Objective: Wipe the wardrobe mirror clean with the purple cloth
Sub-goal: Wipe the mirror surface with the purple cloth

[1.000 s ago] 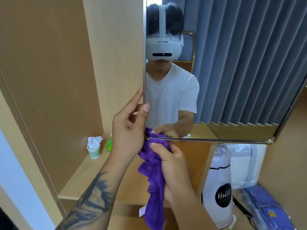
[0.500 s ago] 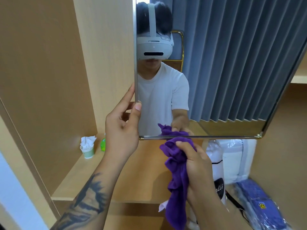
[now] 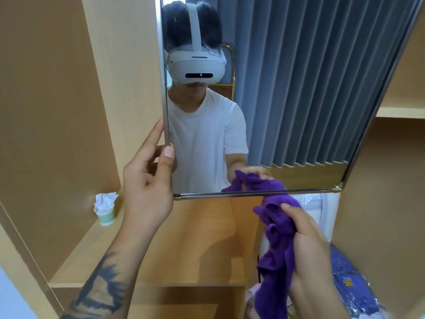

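1. The right hand is closed around the bunched cloth, fingers curled over the wad so its top forms a pad and the rest hangs down below the fist. Balling it this way likely gives a firm, thick face to press on glass.
2. The top of the cloth sits at the lower edge of the mirror, right of centre, touching or just in front of the bottom frame rail; I cannot tell which. Its purple reflection shows directly above the rail.
3. The left hand pinches the mirror's left edge near the bottom corner, thumb on the front face and fingers behind. This grip probably steadies the swinging panel so wiping pressure does not push it away.
4. The mirror is a tall panel with a thin metal frame, angled toward the person. It reflects a person in a white shirt and grey curtains. No obvious smears or streaks are visible, though fine marks would be too small to see.
5. The cloth is deep purple, soft and crumpled, apparently dry.
6. Beyond the left hand, a cup stuffed with white tissue stands on the wooden wardrobe shelf. Plastic-wrapped bags lie lower right.
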`<action>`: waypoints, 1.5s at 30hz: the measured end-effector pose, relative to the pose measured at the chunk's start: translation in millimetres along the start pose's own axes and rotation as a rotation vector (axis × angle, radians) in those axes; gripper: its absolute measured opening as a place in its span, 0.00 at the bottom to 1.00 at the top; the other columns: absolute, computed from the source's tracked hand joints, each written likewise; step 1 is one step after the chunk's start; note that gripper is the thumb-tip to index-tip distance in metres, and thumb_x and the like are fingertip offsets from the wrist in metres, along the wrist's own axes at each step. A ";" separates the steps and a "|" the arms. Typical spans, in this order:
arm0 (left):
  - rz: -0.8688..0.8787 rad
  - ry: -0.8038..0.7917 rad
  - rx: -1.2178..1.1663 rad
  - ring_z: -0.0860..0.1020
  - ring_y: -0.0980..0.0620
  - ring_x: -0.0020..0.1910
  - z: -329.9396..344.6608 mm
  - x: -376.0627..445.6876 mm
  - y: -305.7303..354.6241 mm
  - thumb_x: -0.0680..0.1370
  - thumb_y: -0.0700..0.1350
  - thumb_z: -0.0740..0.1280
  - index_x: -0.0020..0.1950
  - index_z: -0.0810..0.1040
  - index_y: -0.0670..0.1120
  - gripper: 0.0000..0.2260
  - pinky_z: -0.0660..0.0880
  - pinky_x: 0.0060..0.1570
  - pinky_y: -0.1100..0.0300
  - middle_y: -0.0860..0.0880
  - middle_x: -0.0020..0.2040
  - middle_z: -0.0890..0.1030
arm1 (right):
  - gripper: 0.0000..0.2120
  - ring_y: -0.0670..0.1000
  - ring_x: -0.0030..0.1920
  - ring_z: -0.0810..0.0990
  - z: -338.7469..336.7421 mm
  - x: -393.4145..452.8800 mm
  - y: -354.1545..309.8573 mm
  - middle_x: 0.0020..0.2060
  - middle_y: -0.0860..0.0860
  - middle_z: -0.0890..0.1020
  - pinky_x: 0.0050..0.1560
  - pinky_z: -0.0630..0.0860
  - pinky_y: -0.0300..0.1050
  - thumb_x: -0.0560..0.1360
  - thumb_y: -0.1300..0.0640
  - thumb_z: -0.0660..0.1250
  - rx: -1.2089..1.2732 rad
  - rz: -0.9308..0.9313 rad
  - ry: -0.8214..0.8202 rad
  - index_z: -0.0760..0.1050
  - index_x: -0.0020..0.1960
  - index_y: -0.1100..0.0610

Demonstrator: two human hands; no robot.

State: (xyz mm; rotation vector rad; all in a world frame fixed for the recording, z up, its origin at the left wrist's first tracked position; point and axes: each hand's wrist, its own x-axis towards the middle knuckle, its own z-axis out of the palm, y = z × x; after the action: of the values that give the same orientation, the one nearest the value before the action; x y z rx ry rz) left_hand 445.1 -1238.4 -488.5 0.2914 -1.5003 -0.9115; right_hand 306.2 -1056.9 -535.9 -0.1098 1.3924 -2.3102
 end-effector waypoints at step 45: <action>-0.178 -0.260 -0.345 0.76 0.50 0.73 -4.3 6.8 -3.6 0.83 0.42 0.62 0.81 0.66 0.46 0.26 0.74 0.71 0.55 0.49 0.73 0.78 | 0.13 0.50 0.33 0.82 -35.3 33.8 -15.9 0.45 0.56 0.86 0.29 0.79 0.40 0.78 0.59 0.73 0.073 -0.126 -0.019 0.83 0.61 0.58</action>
State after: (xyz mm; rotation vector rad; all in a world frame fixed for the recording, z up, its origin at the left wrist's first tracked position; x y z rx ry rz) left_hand 446.7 -1246.9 -486.5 0.0543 -1.5352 -1.3720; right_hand 260.5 -1035.2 -544.8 -0.2028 1.3252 -2.4531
